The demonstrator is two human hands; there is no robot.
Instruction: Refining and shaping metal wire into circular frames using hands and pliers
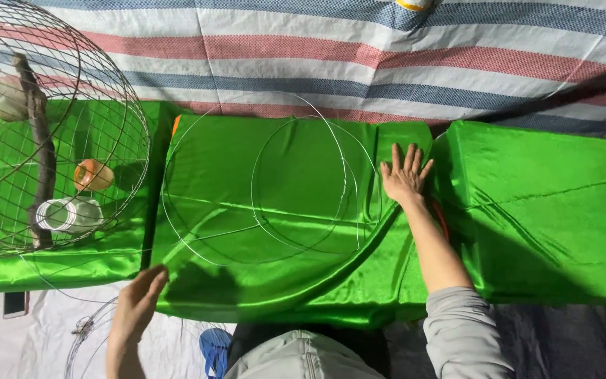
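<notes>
My right hand [405,175] lies flat, fingers spread, on shiny green satin cloth [275,281] near a fold at its right side. My left hand [137,302] rests at the cloth's near left corner, fingers curled toward the edge; whether it pinches the fabric I cannot tell. Thin wire hoops [261,186] lie in overlapping circles on the green cloth between my hands.
A round wire cage [106,105] stands at the left with a branch [40,140], an orange cup [92,175] and white cups [71,214] inside. Striped cloth [359,56] lies beyond. More green cloth [548,210] covers the right. A wire mesh piece [85,330] lies near my left wrist.
</notes>
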